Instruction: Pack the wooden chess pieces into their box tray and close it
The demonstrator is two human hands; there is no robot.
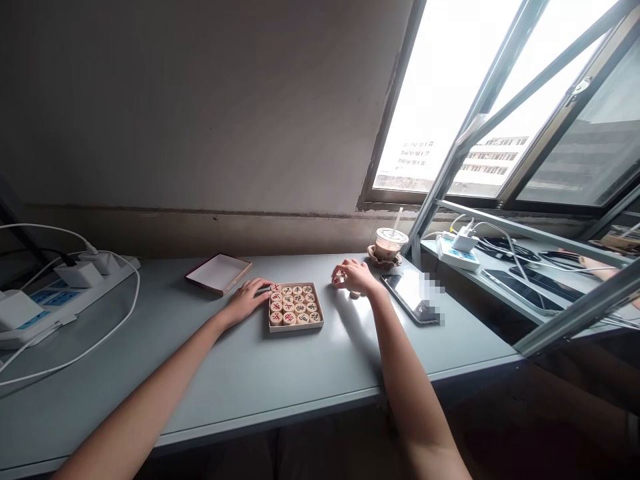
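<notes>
An open box [297, 327] stands on the grey table, filled with rows of round wooden pieces marked with red and black characters. My left hand [246, 299] rests at the box's left edge, fingers apart and fingertips touching its upper left corner. To the right of the box, my right hand [353, 275] is just above the table with its fingers curled together round a small piece, mostly hidden by the fingers. Another round piece [355, 295] lies on the table just below that hand. The box lid [219, 273] lies upturned behind my left hand.
A drink cup with a straw [391, 243] stands at the back right, a tablet [411, 298] in front of it. Power strips [65, 297] with white cables lie at far left and on the right-hand table. A metal frame [480, 280] rises between the tables.
</notes>
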